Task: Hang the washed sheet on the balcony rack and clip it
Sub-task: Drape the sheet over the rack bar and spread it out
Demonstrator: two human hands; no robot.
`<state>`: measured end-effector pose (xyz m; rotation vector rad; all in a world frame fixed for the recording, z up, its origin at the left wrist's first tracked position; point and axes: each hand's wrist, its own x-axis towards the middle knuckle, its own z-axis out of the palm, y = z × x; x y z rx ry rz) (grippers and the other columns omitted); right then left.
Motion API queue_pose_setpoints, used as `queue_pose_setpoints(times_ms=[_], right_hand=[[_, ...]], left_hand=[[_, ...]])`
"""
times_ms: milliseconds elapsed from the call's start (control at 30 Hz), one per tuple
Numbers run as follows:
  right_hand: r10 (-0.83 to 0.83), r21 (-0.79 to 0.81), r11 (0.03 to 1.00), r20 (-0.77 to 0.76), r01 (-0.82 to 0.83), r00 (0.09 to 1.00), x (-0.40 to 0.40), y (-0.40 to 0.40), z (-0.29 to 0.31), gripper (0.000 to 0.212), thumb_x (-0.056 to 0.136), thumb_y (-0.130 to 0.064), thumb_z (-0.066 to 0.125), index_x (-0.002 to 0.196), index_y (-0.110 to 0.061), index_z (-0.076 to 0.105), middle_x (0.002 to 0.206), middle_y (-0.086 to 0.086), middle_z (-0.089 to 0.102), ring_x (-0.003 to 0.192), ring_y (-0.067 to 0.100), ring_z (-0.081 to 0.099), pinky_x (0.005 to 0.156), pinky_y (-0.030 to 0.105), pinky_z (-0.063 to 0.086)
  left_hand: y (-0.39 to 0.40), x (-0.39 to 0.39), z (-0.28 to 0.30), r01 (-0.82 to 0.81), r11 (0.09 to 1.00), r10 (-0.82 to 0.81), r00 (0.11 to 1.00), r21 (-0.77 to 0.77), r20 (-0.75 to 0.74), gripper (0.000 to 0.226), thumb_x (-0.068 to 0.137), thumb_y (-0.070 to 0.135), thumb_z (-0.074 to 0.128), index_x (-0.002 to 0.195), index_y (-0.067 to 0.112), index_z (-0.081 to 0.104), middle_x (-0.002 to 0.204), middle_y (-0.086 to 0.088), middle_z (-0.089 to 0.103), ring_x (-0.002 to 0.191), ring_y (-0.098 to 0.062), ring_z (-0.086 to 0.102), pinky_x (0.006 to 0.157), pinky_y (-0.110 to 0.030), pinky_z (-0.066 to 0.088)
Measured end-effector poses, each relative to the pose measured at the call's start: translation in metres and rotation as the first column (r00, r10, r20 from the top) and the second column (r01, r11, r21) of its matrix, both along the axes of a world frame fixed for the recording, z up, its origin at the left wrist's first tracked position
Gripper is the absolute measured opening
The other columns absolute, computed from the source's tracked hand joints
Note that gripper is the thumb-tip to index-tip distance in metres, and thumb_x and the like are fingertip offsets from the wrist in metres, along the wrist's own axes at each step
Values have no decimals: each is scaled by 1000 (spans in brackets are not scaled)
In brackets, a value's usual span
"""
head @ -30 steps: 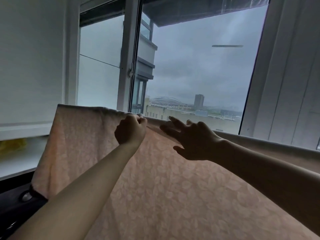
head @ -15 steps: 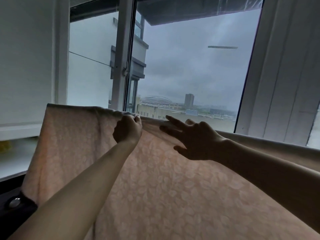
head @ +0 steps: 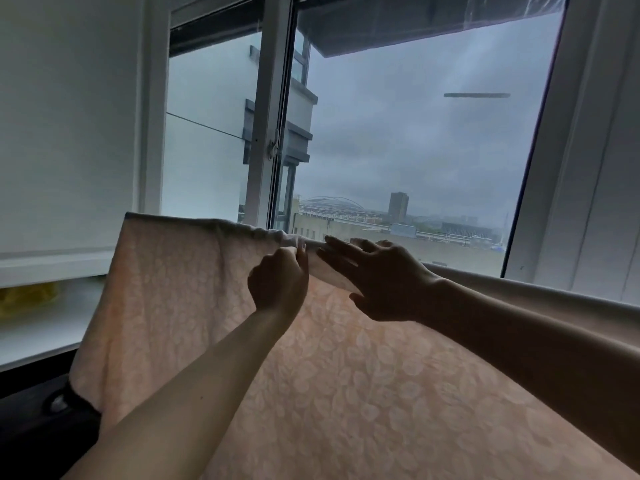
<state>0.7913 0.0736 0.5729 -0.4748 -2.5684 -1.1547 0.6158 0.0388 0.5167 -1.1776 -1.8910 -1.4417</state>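
Sheet of pale peach cloth with a faint leaf pattern (head: 346,393), draped over a horizontal line or bar that it hides, filling the frame from 9 o'clock round to 4 o'clock in front of a tall white-framed window (head: 266,116) with grey sky and distant buildings beyond. Its top fold runs from 9 o'clock towards 3 o'clock, bunched into small gathers near the centre.

Judging by this, the hanging step looks mostly done and the person is spreading and straightening the top edge; no clip is visible anywhere, so clipping has not begun. The next move likely calls for easing the gathered part flat along the bar, then fetching a clip and pinching it over the fold.

Left hand (head: 278,282) reaches up from 7 o'clock on a bare, nearly straight arm, its fingers (head: 294,252) curled closed and pinching the bunched top edge at the centre. Right hand (head: 381,278) comes in from 4 o'clock, wrist level, palm down, its fingers (head: 341,244) spread and extended flat, resting on the fold just beside the left hand and gripping nothing. A yellow object (head: 27,299) sits blurred on a white ledge at 9 o'clock
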Motion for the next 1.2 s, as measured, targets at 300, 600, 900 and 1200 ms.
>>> queue_pose_setpoints(times_ms=[300,600,900,1200], right_hand=[[4,60,998,48,-7,999,-29,6,-3,77,94,-39,40,151,-29,-11,161,2,-6,107,28,54,68,30,52],[-56,104,993,53,50,997,-31,1,-3,69,96,-40,35,151,-34,-8,161,1,-6,109,33,57,59,27,38],[-75,112,990,-77,84,994,-32,-5,-3,69,87,-42,53,150,-30,26,156,7,27,68,25,65,49,22,33],[-84,113,989,-86,94,993,-57,-5,-8,74,80,-42,58,148,-32,30,155,3,31,88,28,66,50,21,29]], left_hand=[[4,-13,-1,119,993,-114,982,-19,152,52,98,52,33,75,19,65,66,4,67,59,-11,66,65,-34,57],[18,-52,48,-2,984,50,963,-179,265,53,86,64,49,73,15,63,69,-3,65,64,-21,62,56,-26,40],[-3,-84,21,-80,992,61,980,-95,-187,40,99,31,43,69,12,61,62,-5,61,57,-23,61,64,-38,56],[-20,-103,-5,44,992,-55,994,-115,-95,42,99,34,42,64,16,57,56,1,52,54,-19,57,57,-29,47]])
